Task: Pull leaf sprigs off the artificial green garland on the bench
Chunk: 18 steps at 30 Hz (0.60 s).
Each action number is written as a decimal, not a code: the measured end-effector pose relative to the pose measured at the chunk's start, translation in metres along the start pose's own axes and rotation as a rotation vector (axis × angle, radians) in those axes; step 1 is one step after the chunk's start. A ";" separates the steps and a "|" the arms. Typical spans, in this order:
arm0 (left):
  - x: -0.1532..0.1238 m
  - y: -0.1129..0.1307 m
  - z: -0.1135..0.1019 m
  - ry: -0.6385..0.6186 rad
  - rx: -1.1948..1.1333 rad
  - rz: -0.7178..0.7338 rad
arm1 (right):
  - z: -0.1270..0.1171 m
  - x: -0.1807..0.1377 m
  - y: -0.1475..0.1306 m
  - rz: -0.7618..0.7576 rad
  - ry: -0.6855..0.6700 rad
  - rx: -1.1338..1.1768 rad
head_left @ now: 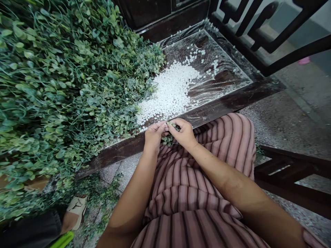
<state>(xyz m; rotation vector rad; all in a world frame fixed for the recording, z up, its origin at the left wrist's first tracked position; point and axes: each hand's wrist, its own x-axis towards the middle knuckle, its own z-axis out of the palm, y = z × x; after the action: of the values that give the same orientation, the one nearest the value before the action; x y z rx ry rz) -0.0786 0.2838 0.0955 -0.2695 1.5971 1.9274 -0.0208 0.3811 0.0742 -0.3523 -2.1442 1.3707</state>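
Pinched by left hand (154, 134) and right hand (185, 133), likely for precision, is a leafy sprig (168, 140); white beads (173, 89) lie handy on the far side.

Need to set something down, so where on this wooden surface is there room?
Most room: the streaked patch of wooden surface between the white beads and the dark openwork frame, though stray beads dot it. Crowded: the left, under green foliage, and the near edge, where the left hand and right hand meet at a leafy sprig.
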 end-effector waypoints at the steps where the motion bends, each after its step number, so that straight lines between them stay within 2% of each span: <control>1: 0.000 0.000 0.000 -0.001 0.001 0.001 | 0.000 0.000 0.000 0.001 -0.002 -0.002; 18: 0.000 -0.002 0.001 0.006 0.036 0.038 | 0.000 0.000 0.001 0.031 0.007 -0.007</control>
<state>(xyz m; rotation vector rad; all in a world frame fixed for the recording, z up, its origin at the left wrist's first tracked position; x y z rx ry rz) -0.0767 0.2850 0.0941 -0.2323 1.6499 1.9260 -0.0207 0.3816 0.0730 -0.3941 -2.1464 1.3770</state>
